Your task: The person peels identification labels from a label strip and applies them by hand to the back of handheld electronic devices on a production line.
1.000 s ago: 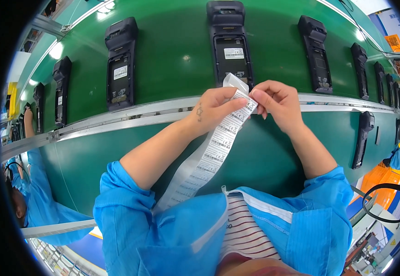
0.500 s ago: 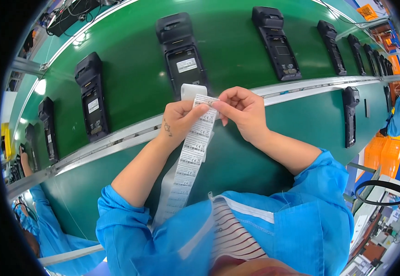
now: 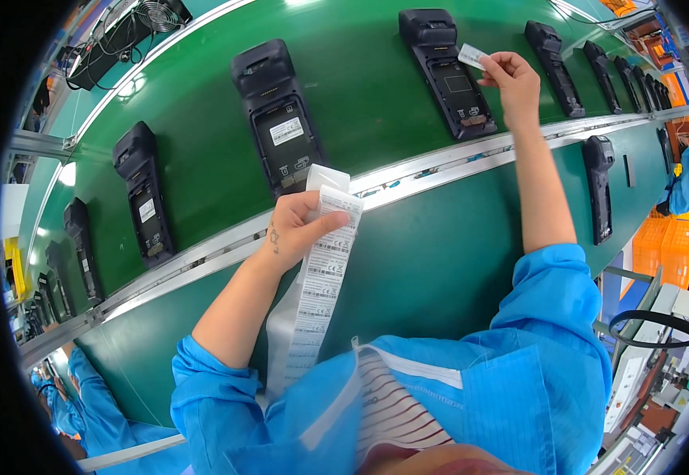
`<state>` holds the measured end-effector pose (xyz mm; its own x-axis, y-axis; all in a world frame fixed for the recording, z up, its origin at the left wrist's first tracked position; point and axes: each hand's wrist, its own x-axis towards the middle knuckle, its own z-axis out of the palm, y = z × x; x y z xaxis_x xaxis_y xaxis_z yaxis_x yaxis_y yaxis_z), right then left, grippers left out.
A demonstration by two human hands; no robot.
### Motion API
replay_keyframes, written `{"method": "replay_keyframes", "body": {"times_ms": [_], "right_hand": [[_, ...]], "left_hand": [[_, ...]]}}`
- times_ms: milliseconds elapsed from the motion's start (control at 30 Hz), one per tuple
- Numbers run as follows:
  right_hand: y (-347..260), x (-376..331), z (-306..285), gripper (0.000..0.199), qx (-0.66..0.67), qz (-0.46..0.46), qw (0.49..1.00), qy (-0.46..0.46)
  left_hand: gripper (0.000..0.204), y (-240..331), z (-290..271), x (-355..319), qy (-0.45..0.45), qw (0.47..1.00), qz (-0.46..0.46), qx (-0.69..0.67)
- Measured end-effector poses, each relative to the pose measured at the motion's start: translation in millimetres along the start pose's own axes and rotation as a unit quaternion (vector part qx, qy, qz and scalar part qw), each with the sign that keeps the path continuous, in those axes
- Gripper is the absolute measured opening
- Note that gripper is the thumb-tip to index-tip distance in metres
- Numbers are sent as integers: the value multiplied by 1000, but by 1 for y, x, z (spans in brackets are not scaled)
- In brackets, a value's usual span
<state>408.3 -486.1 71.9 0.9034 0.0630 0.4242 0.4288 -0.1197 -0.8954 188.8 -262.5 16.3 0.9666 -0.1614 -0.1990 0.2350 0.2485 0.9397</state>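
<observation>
Label (image 3: 472,56) pinched in right hand (image 3: 510,79)

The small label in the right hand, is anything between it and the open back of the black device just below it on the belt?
Nothing visible. The right hand holds the small label just above the black device, whose open back is uncovered. The left hand keeps the label strip nearer the body, away from that gap.

Green belt (image 3: 376,95), black handheld devices (image 3: 277,111), white barcode-printed label strip (image 3: 316,293), blue sleeves (image 3: 550,293), red-striped white shirt (image 3: 392,404).
</observation>
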Motion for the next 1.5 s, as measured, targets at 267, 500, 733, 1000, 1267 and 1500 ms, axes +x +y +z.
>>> {"method": "replay_keyframes", "body": {"times_ms": [267,500,733,1000,1267,1500], "right_hand": [[43,22,-19,14,-110,121,961,-221],[41,28,-17,15,-128,106,957,-236],[46,26,-13,16,-118,113,955,-248],[44,22,-8,17,-180,87,951,-234],[20,33,-4,27,-524,-36,806,-274],[-15,-49,39,27,26,141,895,-423]], "left_hand": [[18,1,3,5,11,1000,-20,12],[18,0,9,10,14,1000,-12,12],[18,0,9,13,8,1000,-9,7],[18,-4,12,17,0,1000,-4,8],[19,-6,23,27,-73,993,27,-84],[19,-8,26,29,-108,993,42,-17]]}}
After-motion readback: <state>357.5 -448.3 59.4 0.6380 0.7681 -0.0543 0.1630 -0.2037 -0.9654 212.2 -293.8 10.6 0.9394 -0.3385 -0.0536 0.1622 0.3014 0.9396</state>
